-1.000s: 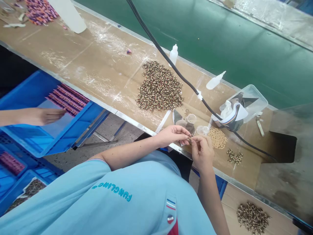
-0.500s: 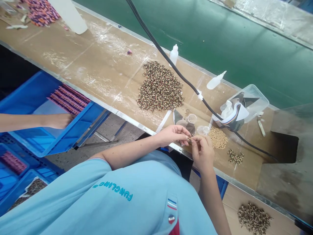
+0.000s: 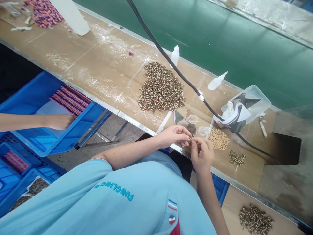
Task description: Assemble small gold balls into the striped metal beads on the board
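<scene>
My left hand point(image 3: 172, 135) and my right hand point(image 3: 202, 154) meet at the near edge of the brown workbench point(image 3: 102, 75). Both pinch one tiny dark part point(image 3: 189, 139) between their fingertips; the fingers are closed on it. Just beyond them lie small clear round cups point(image 3: 202, 131) and a dark scrap point(image 3: 186, 122). A large heap of small brown-and-cream coil parts point(image 3: 160, 88) lies farther back. A pile of beige beads point(image 3: 218, 138) and a few coil parts point(image 3: 236, 158) lie to the right of my hands.
A black cable point(image 3: 171, 65) crosses the bench to a clear tub point(image 3: 254, 102). Two white squeeze bottles point(image 3: 174, 55) point(image 3: 216, 82) stand by the green belt point(image 3: 232, 42). At left, another person's hand point(image 3: 57, 121) reaches into a blue bin point(image 3: 31, 94) holding purple parts.
My hands stay pinched on the small part, barely shifting. The other person's hand has drawn back slightly and curled inside the blue bin.
</scene>
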Motion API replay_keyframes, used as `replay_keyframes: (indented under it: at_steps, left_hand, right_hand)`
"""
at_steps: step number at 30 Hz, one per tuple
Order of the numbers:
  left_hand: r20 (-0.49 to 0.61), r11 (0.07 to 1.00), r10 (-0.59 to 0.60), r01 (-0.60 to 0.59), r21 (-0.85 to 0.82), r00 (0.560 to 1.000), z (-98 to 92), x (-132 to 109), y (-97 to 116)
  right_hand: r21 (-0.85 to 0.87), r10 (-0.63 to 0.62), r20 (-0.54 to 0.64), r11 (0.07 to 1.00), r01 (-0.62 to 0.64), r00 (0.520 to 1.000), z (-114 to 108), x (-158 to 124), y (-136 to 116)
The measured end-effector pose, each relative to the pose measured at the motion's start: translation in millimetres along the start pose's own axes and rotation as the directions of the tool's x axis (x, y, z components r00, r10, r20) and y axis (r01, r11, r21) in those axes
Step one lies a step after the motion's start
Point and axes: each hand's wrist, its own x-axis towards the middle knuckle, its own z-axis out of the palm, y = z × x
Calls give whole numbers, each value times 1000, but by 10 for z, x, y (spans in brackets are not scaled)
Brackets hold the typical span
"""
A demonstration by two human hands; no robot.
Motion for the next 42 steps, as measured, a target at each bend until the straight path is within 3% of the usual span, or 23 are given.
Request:
replay_keyframes:
  at_steps: [11,28,37,42]
  left_hand:
    - [-4,1000,12,-11,24,1000,3,-4,-14]
    - [-31,995,96,-94,46,995,13,-4,-78]
    - [-8,990,131,-131,48,991,0,-5,-110]
    - [12,978,194,-195,69,981,-3,2,-147]
  right_hand:
    - [-57,-30,77,998,34,997,-33,15,19]
    - [-94,-30,-107,995,20,994,19,-58,-47]
    - [-10,-102,-56,995,101,993,36,-118,-83]
    - [15,13,-80,1000,-12,997,6,-79,-85]
